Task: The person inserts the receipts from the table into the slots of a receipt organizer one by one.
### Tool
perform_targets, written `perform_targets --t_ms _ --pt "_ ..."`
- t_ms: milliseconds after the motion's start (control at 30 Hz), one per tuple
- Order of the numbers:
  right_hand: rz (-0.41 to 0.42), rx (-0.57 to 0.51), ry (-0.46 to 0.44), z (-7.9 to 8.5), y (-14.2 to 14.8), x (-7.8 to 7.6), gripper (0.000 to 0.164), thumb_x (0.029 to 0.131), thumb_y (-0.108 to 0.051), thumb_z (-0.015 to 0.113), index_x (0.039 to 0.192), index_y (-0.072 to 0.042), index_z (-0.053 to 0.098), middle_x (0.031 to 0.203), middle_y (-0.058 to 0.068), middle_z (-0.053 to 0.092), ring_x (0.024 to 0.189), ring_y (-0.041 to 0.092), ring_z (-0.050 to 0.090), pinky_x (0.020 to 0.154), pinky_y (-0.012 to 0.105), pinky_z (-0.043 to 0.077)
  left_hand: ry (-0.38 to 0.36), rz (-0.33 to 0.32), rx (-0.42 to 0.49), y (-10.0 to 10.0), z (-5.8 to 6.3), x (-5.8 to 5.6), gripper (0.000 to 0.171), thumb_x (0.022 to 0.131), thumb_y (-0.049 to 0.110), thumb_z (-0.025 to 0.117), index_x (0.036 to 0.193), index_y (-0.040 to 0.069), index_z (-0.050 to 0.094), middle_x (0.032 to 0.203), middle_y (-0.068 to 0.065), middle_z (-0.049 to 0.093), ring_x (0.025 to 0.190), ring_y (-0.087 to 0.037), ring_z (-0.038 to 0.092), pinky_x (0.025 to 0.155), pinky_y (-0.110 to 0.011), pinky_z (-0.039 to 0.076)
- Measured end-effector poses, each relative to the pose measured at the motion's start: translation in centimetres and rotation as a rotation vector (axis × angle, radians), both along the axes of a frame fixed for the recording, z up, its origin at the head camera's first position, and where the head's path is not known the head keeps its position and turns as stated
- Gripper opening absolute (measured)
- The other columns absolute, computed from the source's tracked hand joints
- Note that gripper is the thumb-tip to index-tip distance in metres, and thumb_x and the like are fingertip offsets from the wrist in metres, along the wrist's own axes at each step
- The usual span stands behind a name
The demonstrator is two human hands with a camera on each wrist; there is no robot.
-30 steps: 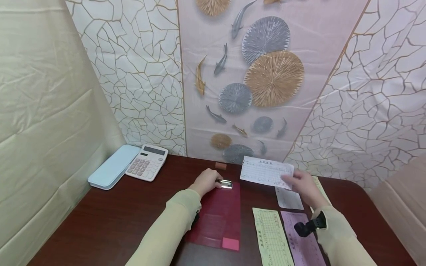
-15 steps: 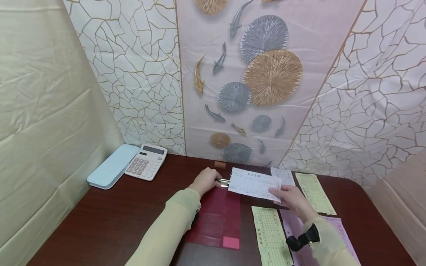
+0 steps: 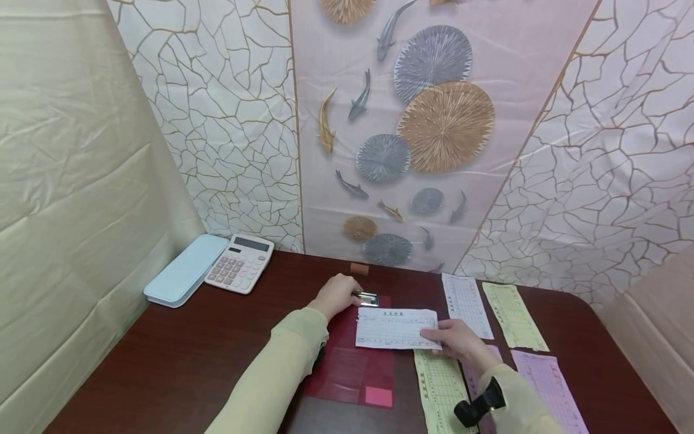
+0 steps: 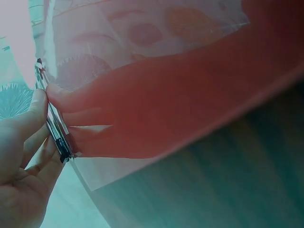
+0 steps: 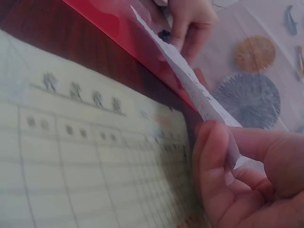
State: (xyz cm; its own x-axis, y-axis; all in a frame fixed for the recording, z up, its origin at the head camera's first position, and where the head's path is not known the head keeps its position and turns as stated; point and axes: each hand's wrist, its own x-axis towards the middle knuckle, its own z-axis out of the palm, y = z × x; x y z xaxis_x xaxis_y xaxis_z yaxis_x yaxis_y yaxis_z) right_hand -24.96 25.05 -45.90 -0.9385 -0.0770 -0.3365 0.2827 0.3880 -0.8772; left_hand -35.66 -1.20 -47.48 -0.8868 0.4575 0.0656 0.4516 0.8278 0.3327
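Note:
A translucent red clipboard [image 3: 347,371] lies on the dark table with a pink label at its lower corner. My left hand [image 3: 336,294] grips the metal clip [image 3: 370,299] at its top; the left wrist view shows the thumb and fingers pressing on this clip [image 4: 52,114]. Over the clipboard, just below the clip, my right hand [image 3: 459,339] holds a white printed form [image 3: 394,329] by its right end. Thumb and fingers pinch the paper [image 5: 209,107] in the right wrist view. A pale yellow form [image 3: 441,392] lies beneath my right hand, to the right of the clipboard.
Another white form [image 3: 467,306], a second yellow one [image 3: 515,316] and a purple one [image 3: 550,389] lie at the right. A calculator [image 3: 238,265] and a light blue case [image 3: 185,271] stand back left. A small brown block [image 3: 359,269] sits near the back edge.
My right hand has brought the white form leftward and nearer, from the back right to over the clipboard. My left hand stays on the clip.

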Motion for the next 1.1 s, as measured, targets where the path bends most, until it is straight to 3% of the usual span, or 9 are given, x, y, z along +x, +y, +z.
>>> perform_targets --t_ms 433,667,933,1100 --pt "-0.032 -0.099 -0.021 -0.5 -3.7 -0.4 0.026 0.086 -0.006 0.068 0.101 0.014 0.061 0.078 0.007 0.068 0.066 0.011 0.062 0.059 0.024 0.055 -0.109 0.041 0.056 -0.1 0.4 0.4 0.027 0.083 0.025 0.073 0.108 0.016 0.074 0.107 0.002 0.071 0.103 -0.015 0.064 0.082 -0.028 0.053" --pt "-0.065 -0.133 -0.032 -0.6 -5.4 -0.8 0.026 0.086 -0.001 0.066 0.104 0.017 0.059 0.081 0.010 0.067 0.069 0.014 0.064 0.061 0.028 0.057 -0.093 0.032 0.077 -0.2 0.3 0.4 0.027 0.081 0.025 0.075 0.106 0.015 0.075 0.105 0.001 0.071 0.100 -0.015 0.065 0.080 -0.028 0.054" --pt "-0.058 -0.029 -0.005 -0.4 -6.8 -1.3 0.023 0.087 -0.014 0.069 0.094 0.008 0.063 0.071 0.009 0.066 0.051 0.011 0.060 0.046 0.020 0.048 -0.056 0.026 0.078 -0.3 0.3 0.4 0.027 0.079 0.025 0.077 0.104 0.014 0.076 0.101 0.002 0.072 0.096 -0.014 0.066 0.080 -0.027 0.054" --pt "-0.100 -0.013 0.008 -0.4 -7.6 -1.7 0.025 0.088 -0.018 0.069 0.090 0.005 0.063 0.070 0.009 0.065 0.050 0.012 0.061 0.046 0.023 0.051 -0.070 0.031 0.086 -0.2 0.3 0.4 0.026 0.080 0.024 0.076 0.104 0.014 0.075 0.103 0.002 0.072 0.098 -0.014 0.065 0.080 -0.027 0.054"
